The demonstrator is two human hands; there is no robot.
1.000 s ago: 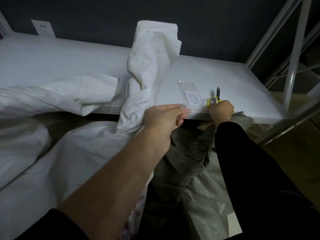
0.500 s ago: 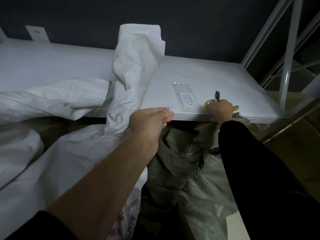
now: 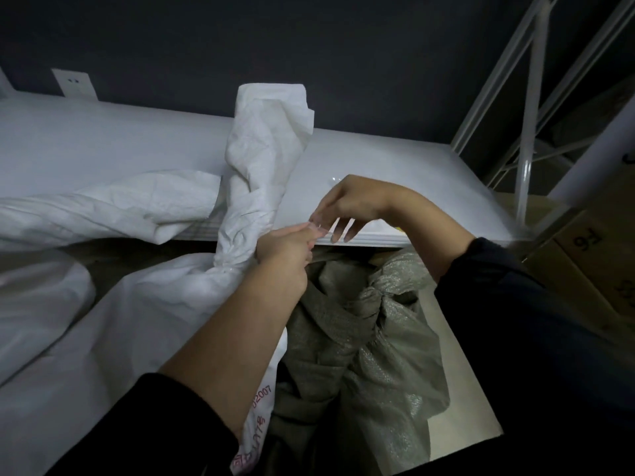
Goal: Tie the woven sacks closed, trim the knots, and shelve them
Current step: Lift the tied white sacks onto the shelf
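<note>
Scissors point(image 3: 398, 229) are let go. Right grip point(image 3: 357, 201) now touches left grip point(image 3: 283, 247), which squeezes the white sack point(image 3: 254, 201) neck. Whether right grip pinches anything, I cannot tell. Tying looks next.

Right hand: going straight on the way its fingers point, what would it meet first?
Probably the left hand, at its fingertips, which the right hand nearly touches. Behind lies the white sack neck it grips. Depth is unclear.

Left hand point(image 3: 285, 249) clenched on the sack point(image 3: 256, 187); right hand point(image 3: 354, 201) arched just over its fingers, own fingers point(image 3: 338, 231) dangling loose, pinch unclear tbh.
</note>
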